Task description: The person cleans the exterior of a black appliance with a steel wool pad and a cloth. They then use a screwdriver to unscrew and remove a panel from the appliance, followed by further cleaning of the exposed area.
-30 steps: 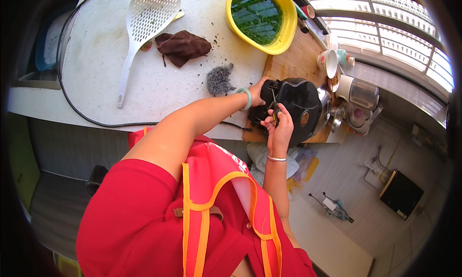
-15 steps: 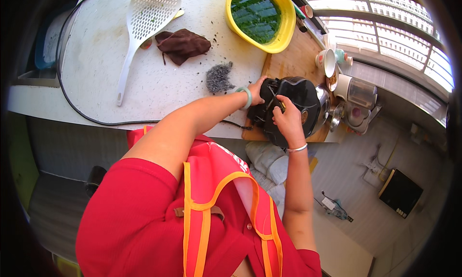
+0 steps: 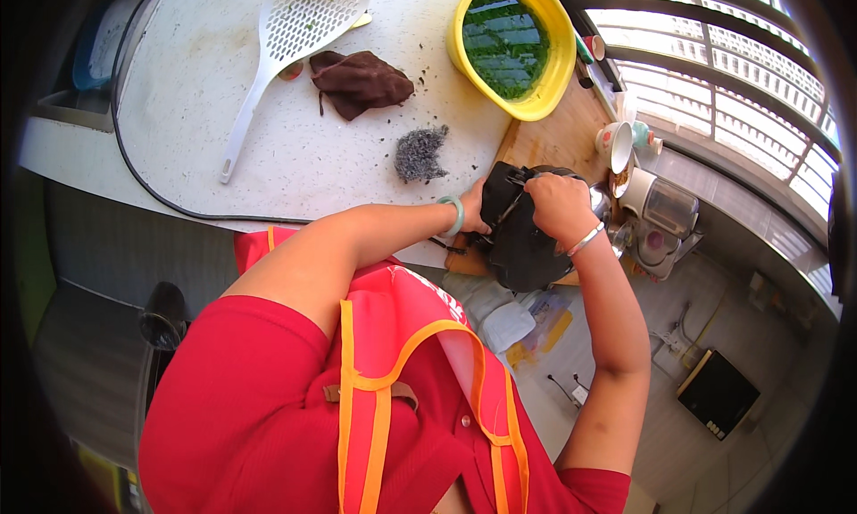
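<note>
While left fingers (image 3: 476,195) touch its edge, right fingers (image 3: 541,188) overlie the black appliance (image 3: 522,253).

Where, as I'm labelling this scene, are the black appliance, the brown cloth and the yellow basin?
Black appliance (image 3: 523,249), head view: middle of its dark body.
Brown cloth (image 3: 361,83), head view: middle of its crumpled surface.
Yellow basin (image 3: 563,53), head view: right side of its rim.
</note>
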Available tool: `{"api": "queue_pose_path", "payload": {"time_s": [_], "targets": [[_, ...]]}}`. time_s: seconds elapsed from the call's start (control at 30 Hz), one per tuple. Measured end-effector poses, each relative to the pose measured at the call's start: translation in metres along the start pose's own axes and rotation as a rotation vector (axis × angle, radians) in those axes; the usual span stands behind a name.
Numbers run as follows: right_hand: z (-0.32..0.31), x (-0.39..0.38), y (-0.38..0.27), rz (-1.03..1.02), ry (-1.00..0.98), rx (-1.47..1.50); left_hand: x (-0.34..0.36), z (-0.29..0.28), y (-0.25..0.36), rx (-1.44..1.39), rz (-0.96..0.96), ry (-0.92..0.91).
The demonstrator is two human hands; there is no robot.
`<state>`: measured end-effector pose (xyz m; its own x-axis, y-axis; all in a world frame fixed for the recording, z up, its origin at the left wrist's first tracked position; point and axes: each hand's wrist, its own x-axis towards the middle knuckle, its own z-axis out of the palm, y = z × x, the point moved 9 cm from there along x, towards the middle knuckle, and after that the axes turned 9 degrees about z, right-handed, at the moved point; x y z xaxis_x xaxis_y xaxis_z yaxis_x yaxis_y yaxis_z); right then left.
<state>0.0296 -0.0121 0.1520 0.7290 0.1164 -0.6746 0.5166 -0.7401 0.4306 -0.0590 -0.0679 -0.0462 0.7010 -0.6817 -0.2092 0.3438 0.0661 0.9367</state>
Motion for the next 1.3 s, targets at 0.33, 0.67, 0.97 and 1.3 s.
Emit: {"api": "queue_pose_path", "payload": {"time_s": [0.33, 0.67, 0.97, 1.3], "targets": [[0.016, 0.020, 0.011, 0.009, -0.096, 0.071, 0.000, 0.004, -0.002, -0.016, 0.013, 0.012], [0.017, 0.010, 0.008, -0.026, -0.016, 0.093, -0.002, 0.001, 0.002, -0.031, 0.013, 0.008], [0.019, 0.002, 0.016, 0.040, -0.018, 0.219, 0.000, 0.003, -0.001, -0.017, 0.009, -0.007], [0.062, -0.009, 0.026, 0.214, -0.012, 0.948, -0.002, -0.003, -0.001, 0.062, 0.074, 0.074]]}}
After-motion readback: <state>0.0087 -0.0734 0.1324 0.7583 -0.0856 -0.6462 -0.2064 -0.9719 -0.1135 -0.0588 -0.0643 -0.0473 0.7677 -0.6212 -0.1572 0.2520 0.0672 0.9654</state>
